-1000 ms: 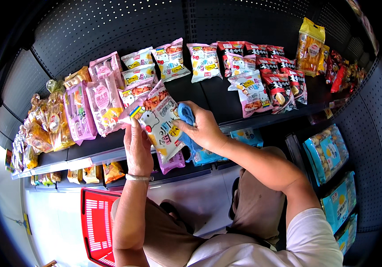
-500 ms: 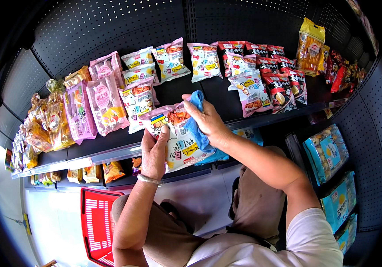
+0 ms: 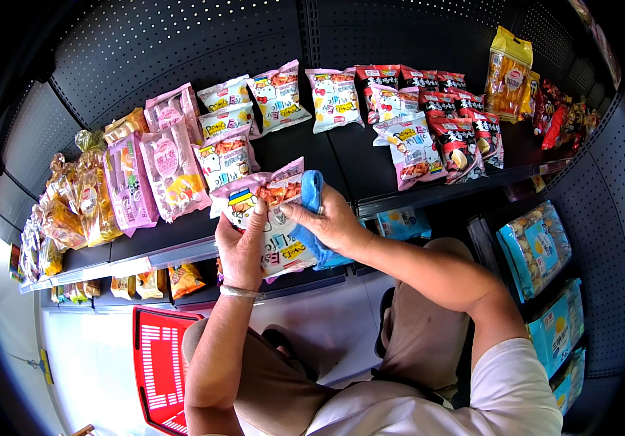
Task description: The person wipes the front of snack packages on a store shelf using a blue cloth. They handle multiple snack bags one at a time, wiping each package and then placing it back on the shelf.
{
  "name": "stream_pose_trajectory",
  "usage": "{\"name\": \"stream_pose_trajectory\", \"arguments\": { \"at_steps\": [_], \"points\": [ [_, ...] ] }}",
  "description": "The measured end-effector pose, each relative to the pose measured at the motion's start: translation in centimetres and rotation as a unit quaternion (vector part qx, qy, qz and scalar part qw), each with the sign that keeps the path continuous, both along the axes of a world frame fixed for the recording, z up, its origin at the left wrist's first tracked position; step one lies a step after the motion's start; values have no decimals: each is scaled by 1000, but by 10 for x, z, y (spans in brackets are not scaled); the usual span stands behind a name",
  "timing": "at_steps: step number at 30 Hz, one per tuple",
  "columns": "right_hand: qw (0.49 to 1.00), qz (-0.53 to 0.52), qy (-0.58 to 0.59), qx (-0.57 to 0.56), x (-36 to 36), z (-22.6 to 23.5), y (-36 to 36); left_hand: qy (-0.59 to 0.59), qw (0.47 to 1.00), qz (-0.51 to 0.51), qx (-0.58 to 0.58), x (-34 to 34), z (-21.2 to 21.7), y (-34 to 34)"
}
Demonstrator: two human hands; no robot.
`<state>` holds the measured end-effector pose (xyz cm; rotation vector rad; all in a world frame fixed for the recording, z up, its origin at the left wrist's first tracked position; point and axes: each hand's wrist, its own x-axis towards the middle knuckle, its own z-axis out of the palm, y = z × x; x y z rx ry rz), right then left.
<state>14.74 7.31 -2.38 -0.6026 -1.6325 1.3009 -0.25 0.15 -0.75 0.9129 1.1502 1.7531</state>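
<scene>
A white and pink snack bag (image 3: 281,193) with cartoon figures is held up in front of the shelf edge. My left hand (image 3: 242,243) grips its left side, the thumb lying across the front. With my right hand (image 3: 333,224) I hold a blue cloth (image 3: 311,195) against the bag's right side; the thumb rests over the cloth's edge toward the bag. Part of the bag's right side is hidden behind the cloth and hand. Just behind it on the shelf stands a similar white and pink bag (image 3: 225,161).
The dark shelf (image 3: 319,156) carries several pink packs (image 3: 174,174), red and black bags (image 3: 458,149) and a tall yellow bag (image 3: 509,76). Blue packs (image 3: 538,251) sit at the right. A red basket (image 3: 154,374) is on the floor by my left knee.
Both hands have shifted slightly left with the bag. The right hand and cloth have slid down from the bag's top corner, which now shows.
</scene>
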Motion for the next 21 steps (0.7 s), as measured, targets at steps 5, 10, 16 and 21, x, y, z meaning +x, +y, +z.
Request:
{"name": "stream_pose_trajectory", "arguments": {
  "at_steps": [5,10,16,21],
  "points": [
    [998,-54,3,-27,2,3,9,51,998,-35,-18,-1,-11,2],
    [999,-30,-44,-11,5,-3,11,9,1000,11,-12,4,-16,4],
    [990,4,-113,88,7,-8,-4,-6,999,48,13,-6,-6,0],
    [988,11,-125,86,12,-7,-8,-57,998,30,-25,-14,-3,0]
  ]
}}
